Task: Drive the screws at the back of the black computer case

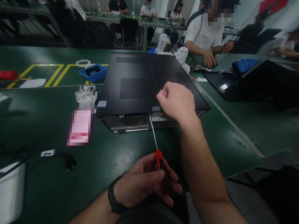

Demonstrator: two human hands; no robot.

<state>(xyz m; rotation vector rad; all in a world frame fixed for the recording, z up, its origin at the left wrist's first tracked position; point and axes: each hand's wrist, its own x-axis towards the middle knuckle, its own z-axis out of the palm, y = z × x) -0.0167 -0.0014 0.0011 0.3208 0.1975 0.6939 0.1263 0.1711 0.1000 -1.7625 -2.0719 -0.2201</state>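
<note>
Well to the left of the left grip [141,183] stood a white tub [12,199], with a black cable [65,155] beyond it, its plug end nearer the grip. Farther out, ahead and to the left of that grip, lay a pink rectangular thing [80,126], its detail blurred; past it sat a pale glove [86,97] and a blue tray [99,74], all on the green table [102,168]. A dark watch [112,196] circled the wrist just behind the left grip.

The left grip was loosely closed, thumb and curled fingers around the red and black handle of a screwdriver [159,158]. Its shaft pointed away from the grip, the tip at the near face of a black computer case [133,70]; whether it sat in a screw could not be told. The case lay flat directly ahead of the left grip, and beneath and around the right one.

Ahead and to the right of the left grip, the right grip [177,99] was folded into a fist, apparently resting on the case's top near its close edge; whether it enclosed anything could not be told. Beyond it, farther right, lay a dark screen [230,88].
</note>
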